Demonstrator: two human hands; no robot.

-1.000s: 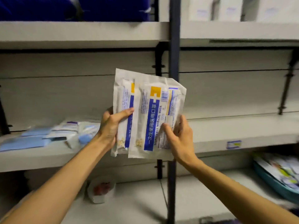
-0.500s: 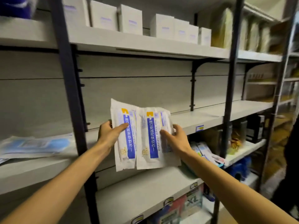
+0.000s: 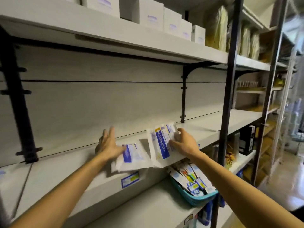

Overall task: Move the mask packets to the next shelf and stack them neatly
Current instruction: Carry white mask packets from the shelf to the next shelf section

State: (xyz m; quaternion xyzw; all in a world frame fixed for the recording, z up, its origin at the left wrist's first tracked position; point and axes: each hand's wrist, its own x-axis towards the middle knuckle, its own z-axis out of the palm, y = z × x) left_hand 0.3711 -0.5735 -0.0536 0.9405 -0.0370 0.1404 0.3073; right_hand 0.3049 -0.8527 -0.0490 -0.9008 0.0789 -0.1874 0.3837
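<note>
Grey middle shelf (image 3: 205, 129) carries two mask packets. Left hand (image 3: 109, 143) lies with straight fingers on the left packet (image 3: 131, 155); right hand (image 3: 184, 143) grips the tilted right packet (image 3: 162, 143) at the front edge.

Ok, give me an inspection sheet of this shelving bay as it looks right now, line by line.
Surface: grey middle shelf, bare toward the right.
Job's things: left mask packet lying on the shelf, overhanging its front edge; right mask packet tilted up.
Clutter: teal basket of packets on the shelf below; white boxes on the shelf above.
Hands: left hand open, on the left packet; right hand grips the right packet.
Cables: nothing seen.
Surroundings: black upright post, further shelving to the right.
</note>
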